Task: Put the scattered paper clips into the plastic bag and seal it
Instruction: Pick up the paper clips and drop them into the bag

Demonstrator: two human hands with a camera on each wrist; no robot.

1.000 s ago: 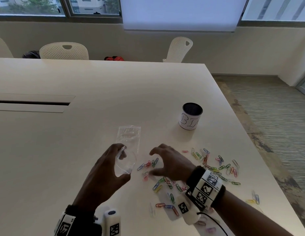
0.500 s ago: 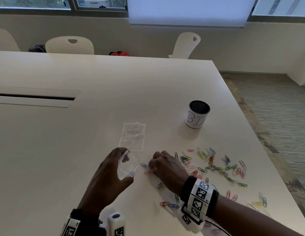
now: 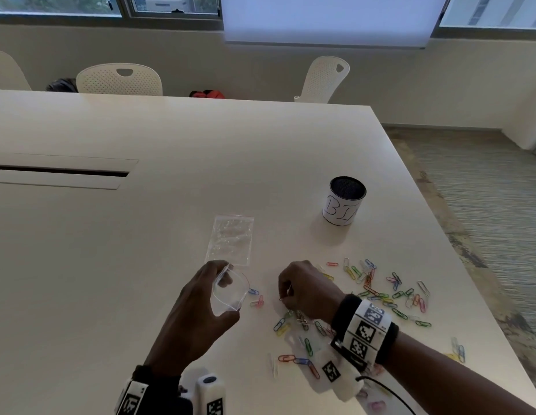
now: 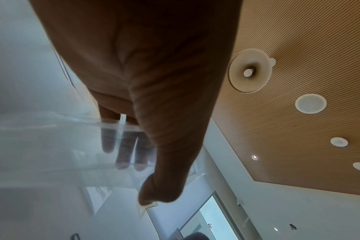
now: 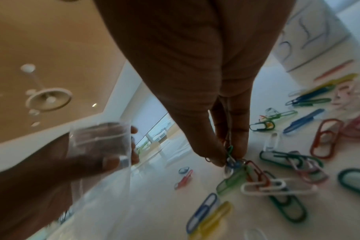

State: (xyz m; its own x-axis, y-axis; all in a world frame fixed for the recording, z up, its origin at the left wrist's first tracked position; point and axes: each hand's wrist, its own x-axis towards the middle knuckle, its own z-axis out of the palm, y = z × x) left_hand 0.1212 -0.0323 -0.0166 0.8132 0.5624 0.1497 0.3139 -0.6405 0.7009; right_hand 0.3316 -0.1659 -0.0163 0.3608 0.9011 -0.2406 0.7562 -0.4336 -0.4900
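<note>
My left hand [image 3: 201,307] holds a small clear plastic bag [image 3: 229,293] with its mouth pulled open toward the right; through the plastic its fingers [image 4: 121,146] show in the left wrist view. My right hand [image 3: 302,290] pinches a few coloured paper clips [image 5: 229,155] between thumb and fingers, just above the table. Several more paper clips [image 3: 389,290] lie scattered to its right and near my wrist [image 3: 302,336]. Two loose clips [image 3: 256,298] lie between the hands.
A second clear bag [image 3: 231,239] lies flat beyond my left hand. A black mesh cup [image 3: 344,200] with a white label stands at the back right. The table's right edge [image 3: 458,265] runs close to the clips. White chairs [image 3: 120,79] stand behind the table.
My right hand has gone from spread fingers over the clips to a pinch on a few of them. The left hand keeps the bag open in about the same place.
</note>
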